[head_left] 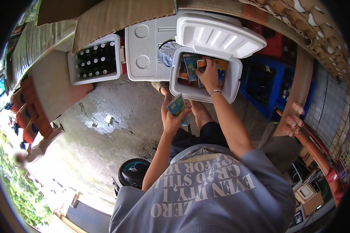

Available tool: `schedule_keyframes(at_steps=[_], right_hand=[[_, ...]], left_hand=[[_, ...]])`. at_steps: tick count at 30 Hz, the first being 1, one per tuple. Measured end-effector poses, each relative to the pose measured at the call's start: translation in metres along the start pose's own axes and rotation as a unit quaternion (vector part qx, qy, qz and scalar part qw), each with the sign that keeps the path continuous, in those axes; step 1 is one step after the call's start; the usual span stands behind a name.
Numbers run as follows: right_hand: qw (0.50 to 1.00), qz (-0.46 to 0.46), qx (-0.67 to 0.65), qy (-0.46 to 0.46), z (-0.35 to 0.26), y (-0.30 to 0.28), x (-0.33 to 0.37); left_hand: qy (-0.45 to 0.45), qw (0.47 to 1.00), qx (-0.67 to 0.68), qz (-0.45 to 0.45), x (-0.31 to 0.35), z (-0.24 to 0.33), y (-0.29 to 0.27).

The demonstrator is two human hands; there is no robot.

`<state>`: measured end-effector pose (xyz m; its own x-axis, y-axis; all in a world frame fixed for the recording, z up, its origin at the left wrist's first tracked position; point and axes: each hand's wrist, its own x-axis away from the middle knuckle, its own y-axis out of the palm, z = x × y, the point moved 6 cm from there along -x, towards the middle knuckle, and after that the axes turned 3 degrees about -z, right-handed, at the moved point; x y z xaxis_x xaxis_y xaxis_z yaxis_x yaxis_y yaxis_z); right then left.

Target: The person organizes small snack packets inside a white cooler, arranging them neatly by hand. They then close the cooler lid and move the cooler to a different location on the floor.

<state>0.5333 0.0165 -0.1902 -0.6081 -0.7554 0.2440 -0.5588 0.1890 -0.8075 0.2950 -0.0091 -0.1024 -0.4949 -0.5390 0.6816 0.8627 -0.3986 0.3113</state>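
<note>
Your left fingers (184, 112) pinch a flat, rectangular green-and-blue packet (176, 106), probably light and bendy, low edge suits; colourful packets (191, 66) surround your right fingers (209, 66), grip unclear.

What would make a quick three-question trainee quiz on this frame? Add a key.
1. What is the left hand holding?
2. True or false: the white cooler that the right hand reaches into has its lid shut.
3. What fills the open white box at left? A) folded cloths B) capped bottles C) loose cans

Key:
1. A blue-and-green packet.
2. False; the lid stands open.
3. B
</note>
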Motion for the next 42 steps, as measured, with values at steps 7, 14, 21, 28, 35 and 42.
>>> schedule_keyframes(at_steps=[7,14,21,28,35,42], right_hand=[[0.997,0.010,-0.046,-0.065,-0.014,-0.008,0.004],[0.995,-0.086,0.032,-0.044,-0.007,0.003,0.024],[0.987,-0.026,-0.157,0.015,0.023,-0.011,0.035],[0.854,-0.154,-0.496,0.008,-0.021,-0.068,0.092],[0.975,-0.041,-0.165,0.142,0.039,-0.072,0.065],[0.997,-0.025,0.069,0.002,0.000,-0.049,0.074]], left_hand=[[0.000,1.000,0.004,0.018,0.003,-0.005,-0.006],[-0.006,0.999,0.032,-0.002,0.003,0.011,0.006],[0.011,0.999,0.033,-0.036,-0.013,0.036,0.030],[0.199,0.949,-0.246,-0.012,-0.070,0.036,0.067],[0.173,0.848,-0.487,0.119,-0.154,0.030,0.074],[0.185,0.810,-0.545,0.115,-0.190,0.017,0.097]])
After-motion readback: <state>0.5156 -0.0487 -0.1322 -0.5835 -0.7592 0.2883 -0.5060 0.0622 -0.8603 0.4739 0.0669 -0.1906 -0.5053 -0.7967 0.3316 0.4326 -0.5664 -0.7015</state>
